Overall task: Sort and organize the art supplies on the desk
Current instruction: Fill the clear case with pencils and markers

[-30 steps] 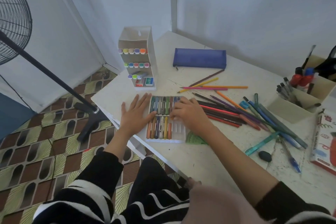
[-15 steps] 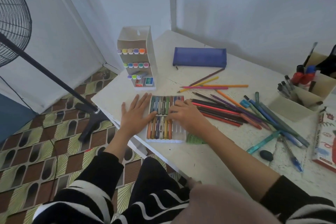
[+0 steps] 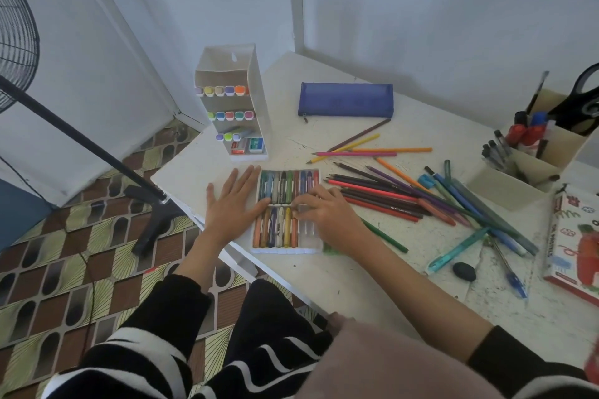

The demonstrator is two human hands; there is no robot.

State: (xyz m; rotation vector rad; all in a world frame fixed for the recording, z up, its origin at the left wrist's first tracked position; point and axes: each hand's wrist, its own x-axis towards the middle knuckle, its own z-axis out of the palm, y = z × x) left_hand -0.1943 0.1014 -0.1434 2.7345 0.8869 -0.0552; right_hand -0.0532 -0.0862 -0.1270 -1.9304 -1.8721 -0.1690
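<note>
White desk [image 3: 356,285] from the head view, with sorting judged partly done. The tiered marker rack [image 3: 233,100] at the far left corner already holds rows of capped markers, and the beige desk organizer [image 3: 509,191] at the right holds pens, brushes and scissors. The crayon tray [image 3: 285,250], at the near left edge, appears to be the step in hand: its far row is full, but the near row shows empty clear slots at its right end. The left hand [image 3: 231,204] lies flat with fingers spread, touching the tray's left side. The right hand [image 3: 327,214] curls its fingers over the tray's middle divider; whether they pinch a crayon cannot be told. Left to sort are the loose coloured pencils [image 3: 382,197], fanned just right of the tray and crowding that side, and the pens [image 3: 479,207] beyond them. The blue pencil case [image 3: 346,100] lies closed, well behind. A green pencil [image 3: 385,235] runs from under the right wrist, and a black eraser [image 3: 464,271] lies near the pens.
</note>
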